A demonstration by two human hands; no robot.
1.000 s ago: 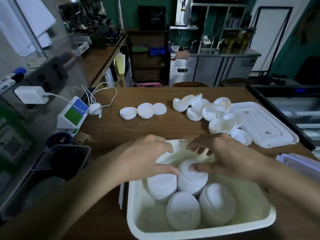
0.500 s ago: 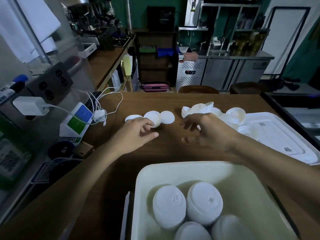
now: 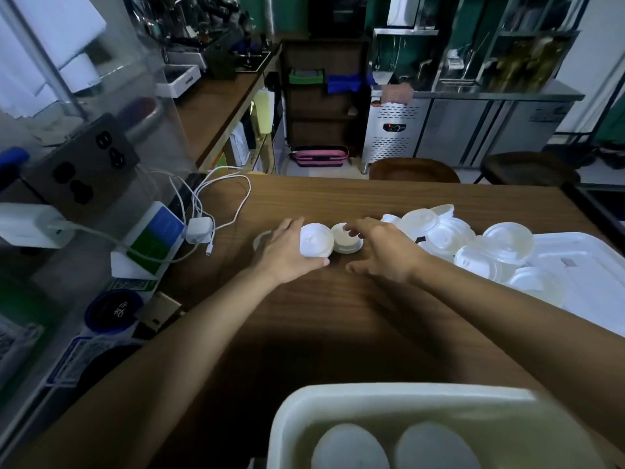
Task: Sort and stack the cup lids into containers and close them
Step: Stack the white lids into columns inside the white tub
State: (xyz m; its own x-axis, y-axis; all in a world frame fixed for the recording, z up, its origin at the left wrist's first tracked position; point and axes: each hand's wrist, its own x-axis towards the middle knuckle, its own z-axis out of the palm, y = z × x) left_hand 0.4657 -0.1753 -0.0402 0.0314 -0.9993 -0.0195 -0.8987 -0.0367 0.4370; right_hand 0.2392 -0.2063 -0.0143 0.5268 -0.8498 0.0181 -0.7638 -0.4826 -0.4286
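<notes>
Out of the white plastic tub, back for more lids.
Left hand clasps a small white plastic lid stack mid-table; right hand, fingers loose, touches the cream lid beside it.

Dim room; wooden table; steel cabinets behind; brown chair beyond

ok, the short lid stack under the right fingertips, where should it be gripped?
I'd pinch the short lid stack by its round rim from above, thumb on the near edge, fingers on the far edge. It lies flat and low on the table, and the taller stack held by the left hand crowds its left side.
</notes>
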